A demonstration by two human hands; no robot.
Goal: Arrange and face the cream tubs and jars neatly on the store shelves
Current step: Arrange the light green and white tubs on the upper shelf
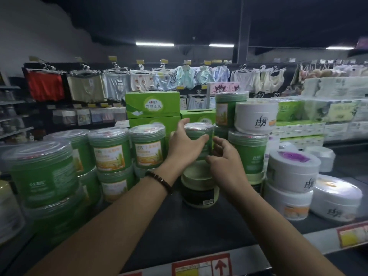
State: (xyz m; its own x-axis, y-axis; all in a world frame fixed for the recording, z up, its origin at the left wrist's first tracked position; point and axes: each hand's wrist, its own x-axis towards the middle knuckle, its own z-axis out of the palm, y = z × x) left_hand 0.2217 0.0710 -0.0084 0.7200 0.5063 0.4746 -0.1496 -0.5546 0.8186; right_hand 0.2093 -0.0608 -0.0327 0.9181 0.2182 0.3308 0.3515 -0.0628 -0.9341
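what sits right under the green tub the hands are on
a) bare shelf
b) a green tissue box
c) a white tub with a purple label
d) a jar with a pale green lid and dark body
d: the green tub between the left hand and right hand rests on the pale-lidded dark jar.

At frame centre both hands, the left hand (184, 145) and the right hand (225, 160), flank a tub (198, 134) stacked on a jar (199, 188) on the shelf (199, 232), with stacked tubs (109, 150) to the left, wide tubs (292, 172) to the right and boxes (152, 105) behind.
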